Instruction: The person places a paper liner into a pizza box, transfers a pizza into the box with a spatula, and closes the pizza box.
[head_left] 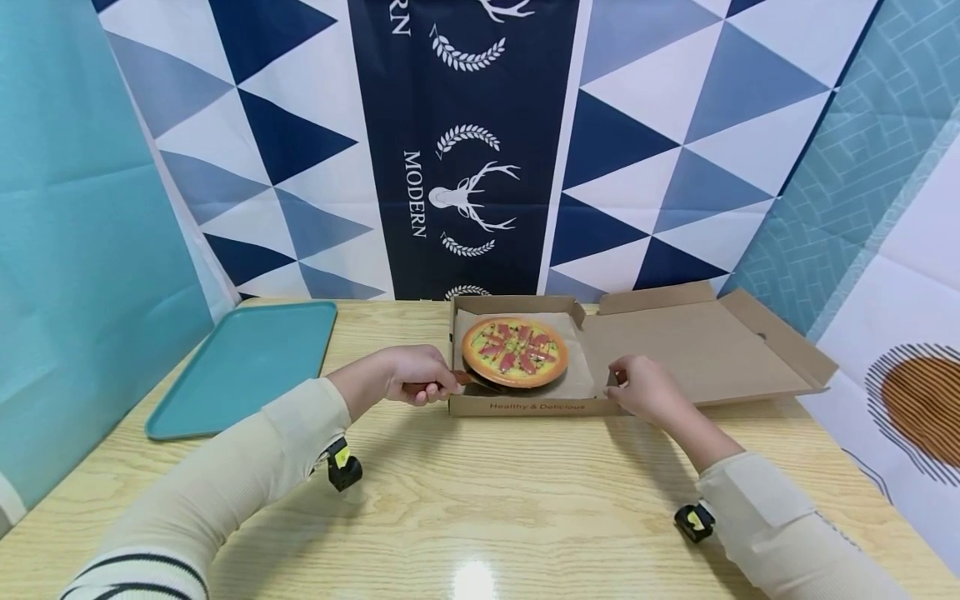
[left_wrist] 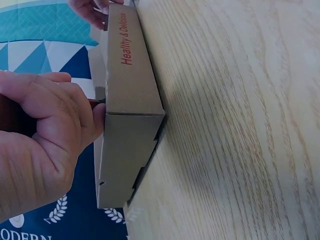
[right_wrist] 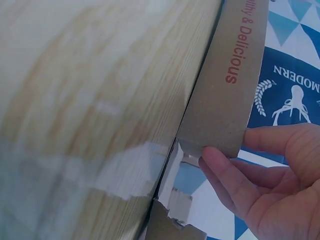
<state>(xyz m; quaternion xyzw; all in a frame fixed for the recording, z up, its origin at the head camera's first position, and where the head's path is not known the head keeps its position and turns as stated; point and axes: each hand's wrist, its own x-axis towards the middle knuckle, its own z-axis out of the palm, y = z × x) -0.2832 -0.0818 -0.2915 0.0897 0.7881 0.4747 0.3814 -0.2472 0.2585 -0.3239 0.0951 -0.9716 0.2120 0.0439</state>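
Observation:
A round pizza [head_left: 515, 352] with a golden crust and pink toppings lies in an open cardboard pizza box [head_left: 536, 407] lined with pale paper [head_left: 583, 350]. My left hand [head_left: 426, 375] grips the brown handle of a pizza server [head_left: 462, 377] at the box's front left corner. Its dark blade reaches over the box wall to the pizza's near left edge, where the crust hides most of it. With thumb and fingers, my right hand [right_wrist: 270, 180] pinches the box's front right corner, beside the printed front wall [right_wrist: 225, 95].
To the right the box's lid [head_left: 690, 350] is folded flat back on the wooden table [head_left: 480, 492]. A teal tray [head_left: 247, 362] lies at the table's left rear. Behind everything hangs a patterned cloth [head_left: 630, 150] with triangles and deer heads.

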